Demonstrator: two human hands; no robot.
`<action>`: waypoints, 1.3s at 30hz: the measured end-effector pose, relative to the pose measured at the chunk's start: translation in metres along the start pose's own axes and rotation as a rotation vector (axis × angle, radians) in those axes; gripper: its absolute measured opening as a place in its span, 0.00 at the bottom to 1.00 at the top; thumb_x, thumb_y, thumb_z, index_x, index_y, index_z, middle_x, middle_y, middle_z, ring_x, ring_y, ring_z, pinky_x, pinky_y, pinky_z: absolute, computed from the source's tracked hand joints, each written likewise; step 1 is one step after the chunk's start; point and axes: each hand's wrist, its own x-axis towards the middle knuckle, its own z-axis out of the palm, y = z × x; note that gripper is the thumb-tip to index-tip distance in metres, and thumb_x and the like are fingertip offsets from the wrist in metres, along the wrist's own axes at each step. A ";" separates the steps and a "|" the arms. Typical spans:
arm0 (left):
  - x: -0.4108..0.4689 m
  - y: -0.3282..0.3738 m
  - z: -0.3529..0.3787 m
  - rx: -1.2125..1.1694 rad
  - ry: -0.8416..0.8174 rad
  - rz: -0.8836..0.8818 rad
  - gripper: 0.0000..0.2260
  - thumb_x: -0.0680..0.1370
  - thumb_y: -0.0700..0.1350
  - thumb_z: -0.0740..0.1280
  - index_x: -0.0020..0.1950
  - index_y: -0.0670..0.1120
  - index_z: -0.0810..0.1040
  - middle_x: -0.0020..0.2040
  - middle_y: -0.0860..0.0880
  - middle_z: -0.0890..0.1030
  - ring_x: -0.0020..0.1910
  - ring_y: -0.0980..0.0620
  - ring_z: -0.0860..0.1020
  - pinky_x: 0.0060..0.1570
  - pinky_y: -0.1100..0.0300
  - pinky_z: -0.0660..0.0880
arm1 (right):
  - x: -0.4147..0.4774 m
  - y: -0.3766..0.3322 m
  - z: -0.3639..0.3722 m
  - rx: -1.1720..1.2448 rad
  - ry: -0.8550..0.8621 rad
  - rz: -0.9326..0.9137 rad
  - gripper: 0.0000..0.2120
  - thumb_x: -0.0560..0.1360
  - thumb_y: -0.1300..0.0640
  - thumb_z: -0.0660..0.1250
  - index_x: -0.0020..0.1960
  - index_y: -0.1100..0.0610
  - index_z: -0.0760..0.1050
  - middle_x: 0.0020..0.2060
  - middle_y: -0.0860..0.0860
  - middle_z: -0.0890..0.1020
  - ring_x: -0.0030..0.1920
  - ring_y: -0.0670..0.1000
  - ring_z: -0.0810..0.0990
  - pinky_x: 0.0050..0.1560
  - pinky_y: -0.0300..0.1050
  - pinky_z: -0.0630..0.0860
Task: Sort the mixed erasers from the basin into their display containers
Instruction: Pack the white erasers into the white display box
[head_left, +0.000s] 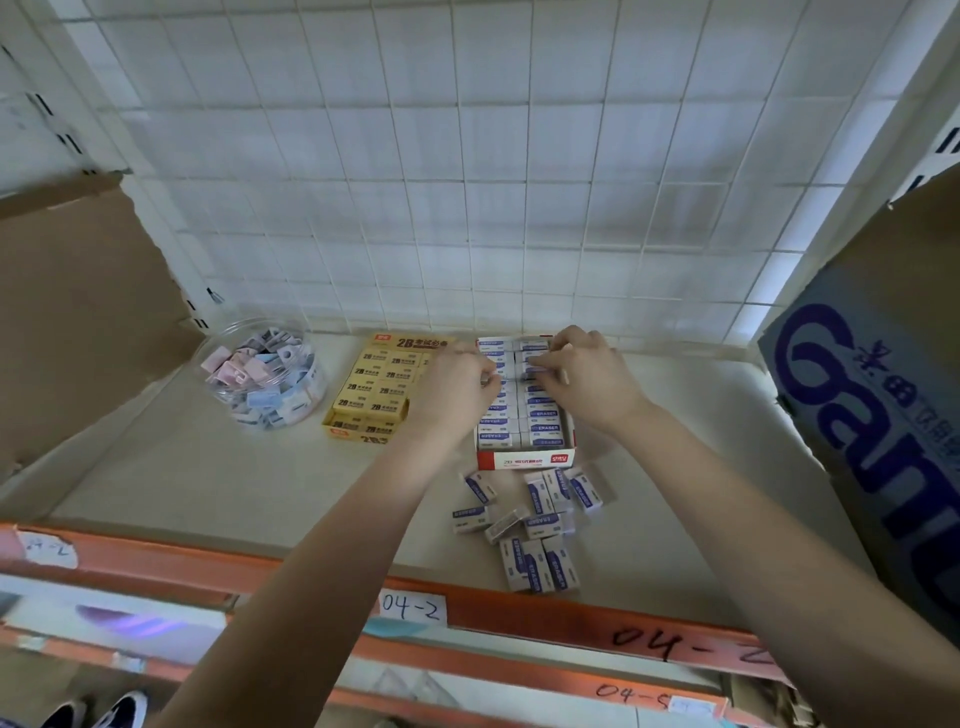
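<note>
A red and white display box (524, 459) stands on the shelf, filled with rows of white erasers in blue sleeves (543, 428). Both my hands are over its far half. My left hand (457, 387) has its fingers curled at the left column of erasers. My right hand (584, 374) pinches an eraser in the right column. Whether the left hand holds one is hidden. Several loose blue-and-white erasers (535, 519) lie in front of the box. To the left sits a yellow display box (371, 389) of yellow erasers.
A clear round tub (262, 376) of pastel erasers stands at the left. Cardboard (78, 312) leans at the left side, and a large blue-printed carton (878, 426) at the right. An orange shelf rail (311, 577) runs along the front edge. A wire grid backs the shelf.
</note>
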 end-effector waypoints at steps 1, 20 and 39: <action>-0.005 0.000 -0.003 -0.015 0.011 0.006 0.11 0.78 0.45 0.65 0.58 0.45 0.81 0.59 0.47 0.77 0.59 0.48 0.74 0.59 0.54 0.72 | -0.007 0.000 0.000 0.061 0.064 -0.016 0.13 0.77 0.56 0.63 0.61 0.51 0.78 0.57 0.53 0.75 0.56 0.56 0.71 0.57 0.50 0.70; -0.128 -0.014 -0.019 -0.330 -0.169 -0.011 0.10 0.70 0.42 0.74 0.51 0.50 0.83 0.49 0.55 0.81 0.48 0.60 0.78 0.49 0.75 0.68 | -0.108 -0.041 0.015 0.267 -0.175 -0.403 0.08 0.69 0.63 0.71 0.48 0.57 0.83 0.43 0.53 0.81 0.45 0.52 0.78 0.48 0.37 0.70; -0.145 -0.015 -0.018 -0.198 -0.083 -0.092 0.09 0.71 0.38 0.71 0.50 0.47 0.84 0.47 0.47 0.82 0.48 0.48 0.77 0.51 0.54 0.73 | -0.108 -0.063 0.021 -0.040 -0.098 -0.220 0.18 0.72 0.35 0.60 0.51 0.45 0.78 0.50 0.44 0.81 0.55 0.49 0.76 0.49 0.45 0.72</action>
